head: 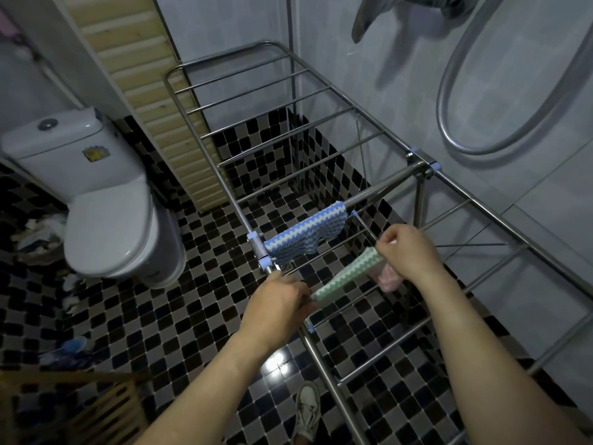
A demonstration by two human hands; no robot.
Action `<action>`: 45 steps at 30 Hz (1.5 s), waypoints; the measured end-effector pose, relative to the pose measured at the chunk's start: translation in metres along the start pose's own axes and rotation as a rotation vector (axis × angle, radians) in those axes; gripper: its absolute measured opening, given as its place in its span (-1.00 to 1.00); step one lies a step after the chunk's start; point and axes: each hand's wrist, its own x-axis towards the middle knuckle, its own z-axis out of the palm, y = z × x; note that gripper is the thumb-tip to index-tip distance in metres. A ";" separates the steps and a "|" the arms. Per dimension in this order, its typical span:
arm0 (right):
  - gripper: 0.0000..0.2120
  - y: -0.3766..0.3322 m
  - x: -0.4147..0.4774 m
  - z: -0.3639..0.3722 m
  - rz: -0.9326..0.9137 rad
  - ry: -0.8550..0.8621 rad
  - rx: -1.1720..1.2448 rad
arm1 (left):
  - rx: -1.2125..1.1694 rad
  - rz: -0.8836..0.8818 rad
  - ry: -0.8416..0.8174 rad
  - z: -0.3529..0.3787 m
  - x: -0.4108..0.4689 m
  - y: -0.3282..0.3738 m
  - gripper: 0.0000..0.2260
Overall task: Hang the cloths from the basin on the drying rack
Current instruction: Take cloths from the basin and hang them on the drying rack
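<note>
A white toilet (106,220) stands at the left beside the metal drying rack (290,76), where a blue cloth (305,236) hangs over a middle rail. Just nearer, the left hand (276,300) has its grip clamped on one end of a green cloth (346,277) stretched above the rails. The right hand (407,248) pinches the other end, grip closed on it, with a pink cloth (390,279) bunched just beneath.

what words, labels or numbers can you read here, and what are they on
No text can be read.
Sticker on the toilet tank: a yellowish picture, too blurred to tell whether it has words.
Blue cloth and green cloth: zigzag pattern only, no print.
Rack: no label shows.
</note>
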 end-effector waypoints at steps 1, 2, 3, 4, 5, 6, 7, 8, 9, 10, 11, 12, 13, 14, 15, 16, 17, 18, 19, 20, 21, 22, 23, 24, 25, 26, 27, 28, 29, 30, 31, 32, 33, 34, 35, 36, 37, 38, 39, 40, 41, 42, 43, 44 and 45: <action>-0.88 0.002 0.000 0.000 -0.011 -0.011 -0.009 | 0.002 -0.003 0.012 0.000 -0.001 0.000 -0.76; -0.86 0.006 0.000 -0.001 -0.018 -0.040 0.016 | -0.001 -0.011 0.015 0.000 -0.002 0.000 -0.76; -0.84 0.008 -0.001 -0.002 -0.017 -0.089 0.062 | -0.003 -0.017 0.013 0.001 -0.002 0.000 -0.76; -0.83 0.010 -0.003 -0.002 -0.019 -0.136 0.105 | -0.006 -0.020 0.010 0.001 -0.003 -0.001 -0.77; -0.84 0.011 -0.005 -0.002 -0.025 -0.166 0.122 | -0.008 -0.021 0.007 0.002 -0.003 -0.001 -0.79; -0.84 0.014 -0.007 0.000 -0.030 -0.168 0.121 | -0.010 -0.025 0.008 0.003 -0.003 0.000 -0.80; -0.84 0.014 -0.010 0.001 -0.031 -0.151 0.123 | -0.008 -0.034 0.007 0.004 -0.002 0.001 -0.81; -0.81 0.015 -0.013 0.001 -0.030 -0.116 0.132 | -0.008 -0.048 0.001 0.005 -0.002 0.003 -0.82; -0.79 0.015 -0.017 0.000 -0.028 -0.075 0.142 | -0.008 -0.069 -0.010 0.005 -0.002 0.004 -0.82; -0.79 0.013 -0.022 -0.001 -0.023 -0.031 0.158 | -0.013 -0.090 -0.019 0.005 -0.003 0.006 -0.82; -0.81 0.010 -0.029 -0.005 -0.016 0.003 0.190 | -0.032 -0.111 -0.020 0.004 -0.006 0.007 -0.80; -0.86 0.007 -0.033 -0.010 -0.007 0.028 0.248 | -0.075 -0.140 -0.018 0.002 -0.006 0.008 -0.76; -0.90 0.003 -0.041 -0.016 0.005 0.038 0.322 | -0.151 -0.174 -0.009 -0.001 -0.008 0.011 -0.74; -0.93 -0.001 -0.051 -0.023 0.012 0.042 0.407 | -0.274 -0.211 0.011 -0.007 -0.014 0.016 -0.76; -0.93 -0.006 -0.059 -0.028 0.018 0.033 0.506 | -0.440 -0.261 0.025 -0.014 -0.018 0.019 -0.81; -0.92 -0.010 -0.072 -0.034 0.027 0.020 0.622 | -0.652 -0.319 0.015 -0.021 -0.025 0.026 -0.85; -0.89 -0.016 -0.087 -0.038 0.042 -0.009 0.778 | -0.888 -0.384 -0.008 -0.030 -0.032 0.034 -0.84; -0.86 -0.022 -0.100 -0.041 0.063 -0.064 0.967 | -1.090 -0.430 -0.028 -0.038 -0.038 0.041 -0.81; -0.85 -0.028 -0.112 -0.042 0.082 -0.132 1.171 | -1.204 -0.427 -0.048 -0.044 -0.044 0.047 -0.78; -0.84 -0.034 -0.125 -0.043 0.102 -0.195 1.341 | -1.242 -0.380 -0.072 -0.049 -0.050 0.053 -0.74; -0.84 -0.041 -0.135 -0.041 0.123 -0.254 1.461 | -1.230 -0.319 -0.116 -0.052 -0.054 0.059 -0.68; -0.84 -0.047 -0.147 -0.038 0.134 -0.302 1.542 | -1.216 -0.262 -0.160 -0.055 -0.060 0.066 -0.64; -0.83 -0.052 -0.157 -0.035 0.136 -0.340 1.599 | -1.208 -0.226 -0.192 -0.059 -0.067 0.070 -0.66; -0.82 -0.055 -0.163 -0.031 0.137 -0.367 1.645 | -1.226 -0.213 -0.209 -0.060 -0.070 0.072 -0.69; -0.81 -0.058 -0.172 -0.028 0.135 -0.391 1.678 | -1.258 -0.216 -0.213 -0.064 -0.077 0.073 -0.73; -0.78 -0.060 -0.177 -0.024 0.132 -0.419 1.713 | -1.310 -0.239 -0.205 -0.067 -0.083 0.073 -0.74; -0.71 -0.060 -0.183 -0.021 0.114 -0.457 1.747 | -1.353 -0.263 -0.181 -0.071 -0.091 0.072 -0.73; -0.61 -0.060 -0.189 -0.019 0.096 -0.492 1.781 | -1.377 -0.289 -0.139 -0.074 -0.098 0.070 -0.72; -0.55 -0.059 -0.192 -0.016 0.084 -0.521 1.809 | -1.372 -0.310 -0.094 -0.076 -0.103 0.068 -0.72; -0.56 -0.059 -0.197 -0.015 0.076 -0.541 1.824 | -1.350 -0.318 -0.046 -0.079 -0.109 0.066 -0.73; -0.61 -0.059 -0.200 -0.014 0.070 -0.556 1.828 | -1.330 -0.313 -0.007 -0.083 -0.114 0.064 -0.75; -0.65 -0.060 -0.205 -0.015 0.062 -0.558 1.806 | -1.318 -0.300 0.029 -0.087 -0.119 0.063 -0.77; -0.67 -0.062 -0.208 -0.018 0.049 -0.550 1.757 | -1.324 -0.292 0.067 -0.090 -0.122 0.063 -0.80; -0.68 -0.065 -0.216 -0.020 0.025 -0.530 1.686 | -1.336 -0.291 0.117 -0.095 -0.128 0.062 -0.83; -0.69 -0.067 -0.220 -0.024 0.000 -0.498 1.603 | -1.340 -0.292 0.166 -0.100 -0.131 0.061 -0.86; -0.69 -0.068 -0.225 -0.028 -0.030 -0.451 1.504 | -1.319 -0.286 0.204 -0.106 -0.135 0.060 -0.88; -0.70 -0.067 -0.227 -0.032 -0.064 -0.391 1.377 | -1.281 -0.271 0.228 -0.110 -0.135 0.058 -0.90; -0.72 -0.066 -0.228 -0.037 -0.108 -0.325 1.219 | -1.228 -0.251 0.234 -0.114 -0.134 0.057 -0.91; -0.75 -0.065 -0.232 -0.043 -0.155 -0.264 1.059 | -1.161 -0.224 0.233 -0.118 -0.134 0.057 -0.91; -0.78 -0.064 -0.235 -0.050 -0.207 -0.220 0.919 | -1.085 -0.193 0.237 -0.121 -0.134 0.058 -0.92; -0.82 -0.063 -0.238 -0.058 -0.246 -0.192 0.808 | -1.003 -0.156 0.240 -0.124 -0.133 0.060 -0.92; -0.85 -0.060 -0.240 -0.066 -0.274 -0.158 0.703 | -0.927 -0.110 0.239 -0.125 -0.131 0.065 -0.93; -0.86 -0.058 -0.241 -0.072 -0.289 -0.102 0.579 | -0.865 -0.067 0.230 -0.126 -0.130 0.069 -0.93; -0.87 -0.054 -0.241 -0.080 -0.297 -0.027 0.460 | -0.826 -0.023 0.208 -0.126 -0.127 0.074 -0.95; -0.89 -0.050 -0.240 -0.086 -0.298 0.040 0.405 | -0.805 0.018 0.172 -0.125 -0.125 0.080 -0.96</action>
